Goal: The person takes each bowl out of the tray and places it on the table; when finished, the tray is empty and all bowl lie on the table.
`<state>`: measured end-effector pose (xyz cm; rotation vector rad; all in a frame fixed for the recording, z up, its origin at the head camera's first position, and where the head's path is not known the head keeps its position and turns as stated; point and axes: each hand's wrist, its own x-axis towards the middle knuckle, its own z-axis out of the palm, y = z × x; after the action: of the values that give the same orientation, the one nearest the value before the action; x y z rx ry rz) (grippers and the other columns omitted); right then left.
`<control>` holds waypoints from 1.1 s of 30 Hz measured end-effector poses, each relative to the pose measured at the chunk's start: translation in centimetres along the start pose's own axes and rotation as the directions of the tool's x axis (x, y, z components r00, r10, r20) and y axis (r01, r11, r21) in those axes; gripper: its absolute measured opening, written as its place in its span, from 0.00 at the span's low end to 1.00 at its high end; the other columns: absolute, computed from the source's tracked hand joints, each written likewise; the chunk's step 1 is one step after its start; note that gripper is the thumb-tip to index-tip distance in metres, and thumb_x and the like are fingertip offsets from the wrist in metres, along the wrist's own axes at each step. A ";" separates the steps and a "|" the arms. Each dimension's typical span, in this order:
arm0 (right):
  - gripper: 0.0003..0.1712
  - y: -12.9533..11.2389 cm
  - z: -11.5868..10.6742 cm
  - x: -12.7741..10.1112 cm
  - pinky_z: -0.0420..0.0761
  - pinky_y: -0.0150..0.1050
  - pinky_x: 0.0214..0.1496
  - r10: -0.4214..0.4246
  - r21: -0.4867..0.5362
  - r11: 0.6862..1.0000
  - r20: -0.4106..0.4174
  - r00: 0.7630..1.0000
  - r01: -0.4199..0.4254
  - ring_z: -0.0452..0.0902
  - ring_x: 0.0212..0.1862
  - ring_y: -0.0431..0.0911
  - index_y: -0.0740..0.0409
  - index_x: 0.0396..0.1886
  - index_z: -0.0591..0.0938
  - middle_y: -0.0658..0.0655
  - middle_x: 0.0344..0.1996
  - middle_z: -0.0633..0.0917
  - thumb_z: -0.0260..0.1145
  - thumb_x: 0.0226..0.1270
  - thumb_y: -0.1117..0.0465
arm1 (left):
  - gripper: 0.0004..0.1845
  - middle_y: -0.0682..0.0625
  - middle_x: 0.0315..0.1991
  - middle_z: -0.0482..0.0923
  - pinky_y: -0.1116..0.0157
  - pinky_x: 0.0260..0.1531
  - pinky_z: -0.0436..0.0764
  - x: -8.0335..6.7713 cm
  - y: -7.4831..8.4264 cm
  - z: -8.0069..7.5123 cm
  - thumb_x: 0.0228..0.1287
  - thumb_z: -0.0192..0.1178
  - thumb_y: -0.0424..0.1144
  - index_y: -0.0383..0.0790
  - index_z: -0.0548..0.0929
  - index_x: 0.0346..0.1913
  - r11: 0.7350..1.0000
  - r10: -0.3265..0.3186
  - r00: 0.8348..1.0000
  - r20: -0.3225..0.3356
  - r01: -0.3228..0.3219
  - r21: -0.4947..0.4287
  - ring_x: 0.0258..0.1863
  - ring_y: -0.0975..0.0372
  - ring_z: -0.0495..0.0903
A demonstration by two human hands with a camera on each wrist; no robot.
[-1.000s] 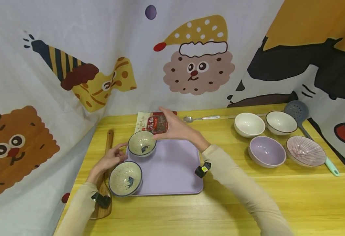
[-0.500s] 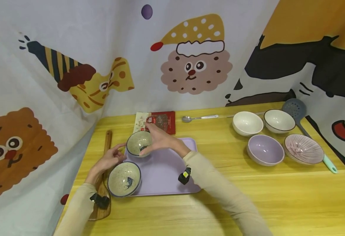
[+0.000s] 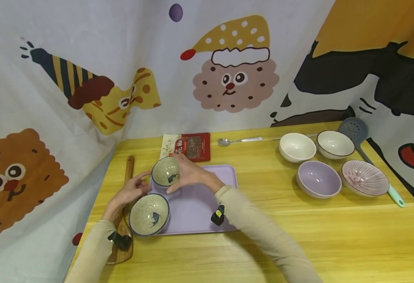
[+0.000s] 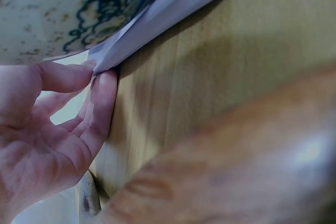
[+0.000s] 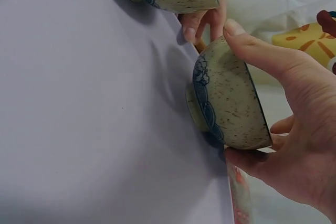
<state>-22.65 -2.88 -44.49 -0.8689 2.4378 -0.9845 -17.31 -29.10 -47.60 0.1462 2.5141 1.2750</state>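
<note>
Bowl (image 3: 161, 173) between both hands (image 3: 130, 192) (image 3: 192, 173)

Legible lettering, as I read it from my remote station: in the head view, two large white characters, 花椒, stand on the flat, rectangular red-and-cream packet with a dark brownish middle (image 3: 197, 146), set on a red ground next to its cream part. The finer print on the cream part and on the red right-hand edge is too small for me to make out. In my right wrist view, the packet shows as a narrow, blurred strip, its marks unreadable.
</note>
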 end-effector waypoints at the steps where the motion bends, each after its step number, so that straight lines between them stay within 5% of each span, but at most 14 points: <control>1: 0.80 0.0 0.1 0.1 0.52 0.50 0.81 0.009 -0.006 1.000 -0.005 1.000 -0.009 0.41 0.83 0.56 0.61 0.82 0.43 0.67 0.81 0.48 0.85 0.41 0.40 | 0.35 0.37 0.37 0.79 0.67 0.31 0.77 0.0 0.0 0.0 0.67 0.58 0.27 0.30 0.61 0.76 1.000 0.000 1.000 0.002 0.000 0.000 0.32 0.58 0.76; 17: 0.75 0.7 0.7 0.4 0.67 0.53 0.74 -0.015 0.008 1.000 -0.184 0.983 0.017 0.63 0.75 0.56 0.61 0.80 0.57 0.61 0.75 0.66 0.85 0.36 0.37 | 0.36 0.37 0.36 0.79 0.67 0.31 0.77 0.0 0.1 -0.1 0.65 0.58 0.27 0.29 0.61 0.75 1.000 0.004 1.000 0.009 -0.004 -0.012 0.31 0.59 0.76; 25: 0.76 0.2 -0.7 -0.7 0.67 0.59 0.72 0.027 0.065 0.998 -0.295 0.955 -0.008 0.61 0.76 0.58 0.53 0.81 0.55 0.62 0.77 0.62 0.85 0.34 0.37 | 0.34 0.37 0.35 0.79 0.68 0.30 0.76 0.1 0.2 -0.1 0.66 0.58 0.26 0.31 0.64 0.75 0.999 0.052 0.999 0.004 -0.052 0.001 0.31 0.60 0.75; 33: 0.73 0.7 -2.3 -1.6 0.74 0.55 0.68 -0.019 0.059 0.997 -0.407 0.913 0.048 0.69 0.69 0.53 0.54 0.80 0.57 0.60 0.71 0.68 0.86 0.35 0.40 | 0.32 0.39 0.34 0.80 0.68 0.29 0.76 0.0 -0.2 0.0 0.66 0.59 0.27 0.32 0.67 0.73 0.999 0.051 0.999 -0.018 -0.051 0.000 0.29 0.61 0.76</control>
<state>-22.98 -0.29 -43.23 -0.7429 2.7138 -1.3714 -17.31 -29.22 -47.78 0.2007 2.5398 1.3023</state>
